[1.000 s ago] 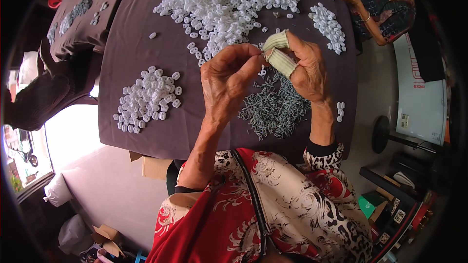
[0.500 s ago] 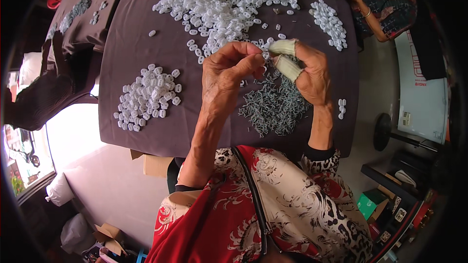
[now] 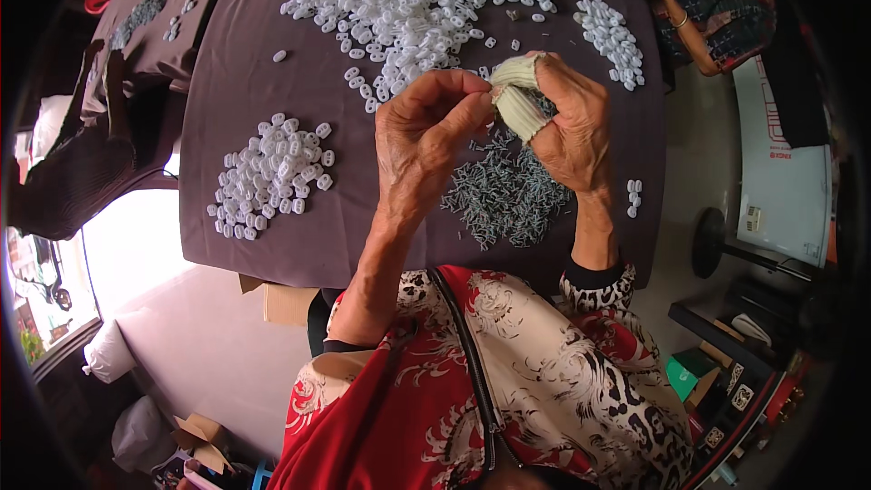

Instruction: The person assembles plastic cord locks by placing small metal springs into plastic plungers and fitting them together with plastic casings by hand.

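Over the dark cloth my two hands meet at the fingertips. My left hand (image 3: pixel 419 132) is pinched closed at a small white oval plastic piece, which is almost wholly hidden by the fingers. Ribbed cream cloth finger covers (image 3: pixel 517 109) wrap the thumb and forefinger of my right hand (image 3: pixel 573 122), whose tips press together against the left fingertips. What the right fingers hold is hidden. Just below the hands lies a heap of thin grey screw-like pins (image 3: pixel 504 195). Beyond them spreads a large pile of white oval plastic pieces with two holes (image 3: pixel 417 0).
A smaller heap of white pieces (image 3: pixel 272 172) lies at left, and a short row (image 3: pixel 634 198) near the right edge. At the upper right, beside another white heap (image 3: pixel 610 41), is a co-worker's arm (image 3: pixel 676 14). A second cloth-covered table (image 3: pixel 172 45) stands at far left.
My right hand's covered fingers have closed in against my left fingertips. The white piece that showed between the hands is now mostly covered.
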`<state>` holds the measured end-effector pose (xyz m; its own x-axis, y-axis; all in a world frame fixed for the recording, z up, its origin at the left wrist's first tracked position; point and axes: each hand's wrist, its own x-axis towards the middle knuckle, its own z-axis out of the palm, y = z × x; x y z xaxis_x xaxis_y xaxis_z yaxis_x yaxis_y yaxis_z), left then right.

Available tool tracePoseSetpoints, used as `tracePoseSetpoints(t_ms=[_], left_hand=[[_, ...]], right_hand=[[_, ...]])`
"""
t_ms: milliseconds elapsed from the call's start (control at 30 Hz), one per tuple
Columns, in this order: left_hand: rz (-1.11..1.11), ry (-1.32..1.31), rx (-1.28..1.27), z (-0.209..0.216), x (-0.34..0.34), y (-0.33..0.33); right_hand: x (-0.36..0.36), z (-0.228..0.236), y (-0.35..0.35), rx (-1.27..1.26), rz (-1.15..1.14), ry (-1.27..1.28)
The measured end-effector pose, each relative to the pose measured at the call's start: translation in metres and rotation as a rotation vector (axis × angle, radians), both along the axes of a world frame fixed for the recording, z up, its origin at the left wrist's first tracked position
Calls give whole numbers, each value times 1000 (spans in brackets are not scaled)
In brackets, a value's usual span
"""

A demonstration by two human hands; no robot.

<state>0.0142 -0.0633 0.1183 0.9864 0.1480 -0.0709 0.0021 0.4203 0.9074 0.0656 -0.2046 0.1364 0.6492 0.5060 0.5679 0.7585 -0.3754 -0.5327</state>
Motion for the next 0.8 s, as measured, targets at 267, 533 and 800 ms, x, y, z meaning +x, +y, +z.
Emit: tracePoseSetpoints(t_ms=[267,533,800], left_hand=[[-53,-11,-203,-1,1,4],[-44,-20,-137,7,-5,4],[-31,-18,-72,10,-6,3]], right_hand=[[6,-2,-8,261,162,477],[10,0,-10,282,276,482],[11,1,-14,220,312,476]])
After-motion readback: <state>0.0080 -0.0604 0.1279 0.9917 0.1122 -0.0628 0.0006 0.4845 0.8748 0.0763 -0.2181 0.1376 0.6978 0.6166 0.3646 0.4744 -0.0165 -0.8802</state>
